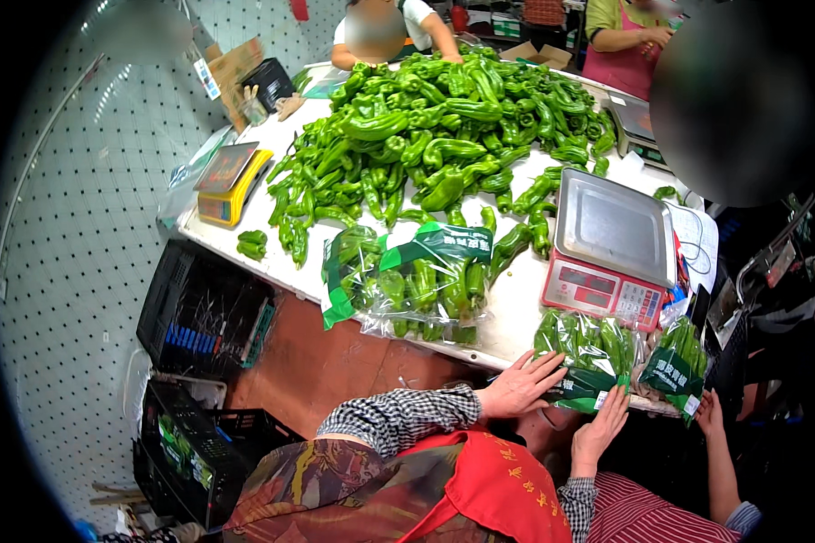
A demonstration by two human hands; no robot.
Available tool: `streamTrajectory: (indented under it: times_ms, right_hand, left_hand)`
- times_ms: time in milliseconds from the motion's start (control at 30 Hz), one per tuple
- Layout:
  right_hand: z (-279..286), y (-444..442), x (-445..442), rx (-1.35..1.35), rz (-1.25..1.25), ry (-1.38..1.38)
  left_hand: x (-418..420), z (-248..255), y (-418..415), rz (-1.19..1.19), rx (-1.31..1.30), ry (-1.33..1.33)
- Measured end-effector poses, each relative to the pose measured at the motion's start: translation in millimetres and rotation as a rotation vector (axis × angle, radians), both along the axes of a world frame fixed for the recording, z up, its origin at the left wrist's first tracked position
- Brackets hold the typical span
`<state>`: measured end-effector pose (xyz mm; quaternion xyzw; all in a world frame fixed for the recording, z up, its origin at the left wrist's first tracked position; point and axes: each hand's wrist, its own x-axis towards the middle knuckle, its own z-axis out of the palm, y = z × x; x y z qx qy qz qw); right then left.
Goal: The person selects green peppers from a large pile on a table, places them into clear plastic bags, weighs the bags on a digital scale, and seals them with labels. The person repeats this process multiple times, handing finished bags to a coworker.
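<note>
My left hand (523,388) lies flat with spread fingers on the left edge of a clear and green plastic bag of green peppers (584,346). At the bag's lower right corner, my right hand (602,422) touches the green band beside a small white label; whether its fingers pinch the film cannot be told. The bag lies at the table's near edge, just below a red electronic scale (601,288) with a bare steel pan. More bagged peppers (418,278) lie to the left. Beyond them a large heap of loose green peppers (435,122) covers much of the white table (285,268).
A co-worker's hand (710,413) touches another pepper bag (676,370) at right. A yellow scale (231,186) stands at left, another scale (635,129) at back right. Two more people stand across the table. Black plastic crates (204,312) sit on the left.
</note>
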<state>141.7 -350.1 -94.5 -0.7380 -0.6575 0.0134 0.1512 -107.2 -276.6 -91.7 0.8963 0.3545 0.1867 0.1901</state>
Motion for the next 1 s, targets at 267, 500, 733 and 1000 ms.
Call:
streamTrajectory:
  times_ms: [267, 500, 733, 1000]
  right_hand:
    - [36, -10, -52, 0.180, 0.252, 0.334]
    - [30, -25, -70, 0.188, 0.383, 0.462]
    - [19, -4, -119, -0.427, 0.453, 1.039]
    - [11, 61, -248, -0.949, 0.439, 1.456]
  left_hand:
    - [-70, 56, -14, 0.349, 0.251, -0.044]
    - [-144, 59, 4, 0.788, 0.308, 0.284]
    - [-197, 79, 38, 0.706, -0.117, -0.223]
    - [-304, 44, 225, 0.602, -0.539, -0.070]
